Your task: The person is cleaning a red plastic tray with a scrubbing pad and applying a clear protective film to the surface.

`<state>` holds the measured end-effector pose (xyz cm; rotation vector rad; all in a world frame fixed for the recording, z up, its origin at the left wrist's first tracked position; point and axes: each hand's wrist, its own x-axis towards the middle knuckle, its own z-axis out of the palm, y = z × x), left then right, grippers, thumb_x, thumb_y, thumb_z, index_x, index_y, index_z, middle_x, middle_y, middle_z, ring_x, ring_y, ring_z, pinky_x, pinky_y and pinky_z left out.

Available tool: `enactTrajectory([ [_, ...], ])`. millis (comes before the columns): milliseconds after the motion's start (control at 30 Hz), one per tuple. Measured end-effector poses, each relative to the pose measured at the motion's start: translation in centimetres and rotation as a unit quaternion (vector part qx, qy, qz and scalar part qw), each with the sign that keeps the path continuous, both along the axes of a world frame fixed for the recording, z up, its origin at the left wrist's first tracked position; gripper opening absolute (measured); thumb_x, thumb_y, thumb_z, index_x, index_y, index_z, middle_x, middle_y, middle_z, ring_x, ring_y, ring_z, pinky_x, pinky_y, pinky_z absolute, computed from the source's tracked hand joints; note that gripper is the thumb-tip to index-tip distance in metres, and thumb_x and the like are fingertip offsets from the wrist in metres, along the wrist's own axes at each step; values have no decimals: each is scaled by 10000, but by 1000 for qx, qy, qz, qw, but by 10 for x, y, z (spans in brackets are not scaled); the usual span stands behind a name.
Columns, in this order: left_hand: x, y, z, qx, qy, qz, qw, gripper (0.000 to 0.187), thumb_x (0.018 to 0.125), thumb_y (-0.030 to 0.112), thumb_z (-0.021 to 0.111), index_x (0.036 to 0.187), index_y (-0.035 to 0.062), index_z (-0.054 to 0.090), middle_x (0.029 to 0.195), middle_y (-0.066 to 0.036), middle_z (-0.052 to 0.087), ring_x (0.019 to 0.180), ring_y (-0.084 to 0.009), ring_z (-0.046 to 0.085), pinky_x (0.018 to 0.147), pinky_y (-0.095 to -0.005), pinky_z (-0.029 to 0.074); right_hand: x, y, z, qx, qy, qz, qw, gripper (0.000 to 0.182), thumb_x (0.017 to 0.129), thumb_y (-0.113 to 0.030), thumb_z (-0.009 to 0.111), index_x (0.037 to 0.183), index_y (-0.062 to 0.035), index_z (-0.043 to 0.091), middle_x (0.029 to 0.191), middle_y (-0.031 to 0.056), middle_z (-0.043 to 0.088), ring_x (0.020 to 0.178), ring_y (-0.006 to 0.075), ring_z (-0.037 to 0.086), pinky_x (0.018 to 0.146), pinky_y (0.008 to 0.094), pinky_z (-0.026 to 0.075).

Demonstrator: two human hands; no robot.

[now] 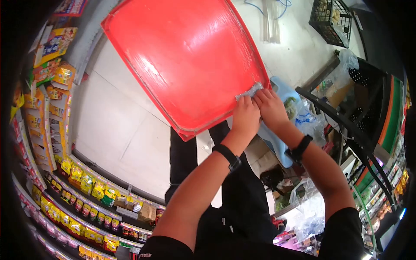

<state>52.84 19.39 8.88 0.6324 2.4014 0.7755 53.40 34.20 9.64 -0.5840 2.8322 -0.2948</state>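
Note:
A large red plastic tub or tray (186,52) fills the upper middle, its surface shiny and wet-looking, with dirt along the rim. At its lower right edge a small grey cloth (250,92) lies pressed on the red plastic. My left hand (246,115) has its fingers bent over the cloth's lower side. Right beside it, my right hand (272,107) has its fingers closed at the cloth's right end. Both hands touch each other there. A band is on each wrist.
Shelves of packaged snacks (86,182) curve along the left and lower left. On the right stand a black rack (368,95), a light blue plastic piece (284,93) and clear plastic bags (310,212). A black crate (331,21) sits on the pale tiled floor (125,121) at upper right.

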Motion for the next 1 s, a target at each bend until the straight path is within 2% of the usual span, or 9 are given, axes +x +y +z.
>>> enactTrajectory([
  [267,14,-122,9,-54,-12,-42,998,320,770,134,778,1007,-55,674,1037,-193,600,1059,-378,614,926,-462,545,32,-116,-12,-137,-42,-64,988,169,784,-152,639,915,-51,675,933,89,621,982,284,596,819,409,460],
  [300,18,-138,6,-66,-21,-54,996,326,775,140,777,1012,-57,670,1030,-190,600,1055,-380,615,931,-461,544,34,-128,-6,-175,-110,-90,974,210,805,-139,625,975,-23,670,996,129,625,1024,323,609,898,440,493],
  [433,16,-151,23,-107,-59,-42,992,368,801,156,772,1060,-70,643,1063,-188,584,1065,-370,599,928,-471,541,42,-139,-5,-103,-41,-2,994,234,819,-158,634,1001,-17,677,1038,125,618,1092,300,598,995,422,483],
  [500,18,-146,40,-84,-89,-30,992,495,852,180,760,1219,-110,602,1239,-259,558,1208,-405,554,1031,-483,504,44,-121,3,-176,-128,-22,976,424,850,-183,642,1212,37,651,1287,174,613,1306,311,546,1171,430,405],
  [533,21,-144,39,-82,-90,-26,992,495,852,180,760,1219,-110,602,1239,-259,558,1208,-405,554,1031,-483,504,43,-113,8,-173,-130,-17,976,424,850,-183,642,1212,37,651,1287,174,613,1306,311,546,1171,430,405],
  [600,27,-143,35,-21,9,-12,1000,629,897,182,739,1380,-150,512,1459,-350,439,1383,-461,440,1157,-497,413,41,-102,18,-103,-99,37,989,607,882,-208,632,1417,67,550,1529,205,508,1480,315,424,1257,433,309],
  [633,28,-145,32,-10,-53,-9,998,696,942,217,701,1457,-172,442,1580,-401,305,1503,-500,303,1243,-509,297,42,-105,19,-100,-106,40,989,607,882,-208,632,1417,67,550,1529,205,508,1480,315,424,1257,433,309],
  [700,31,-145,27,-29,-42,-26,998,696,954,240,682,1461,-170,440,1597,-393,288,1521,-493,281,1252,-506,283,36,-115,15,-73,-168,33,983,701,897,-242,621,1504,77,474,1630,215,409,1540,328,348,1287,443,251],
  [1000,-34,-191,11,-37,0,13,999,696,951,243,635,1462,-183,432,1629,-336,309,1553,-440,274,1278,-493,241,-52,-164,5,-55,-199,67,976,785,850,-299,646,1490,113,458,1605,257,417,1540,395,328,1295,483,222],
])
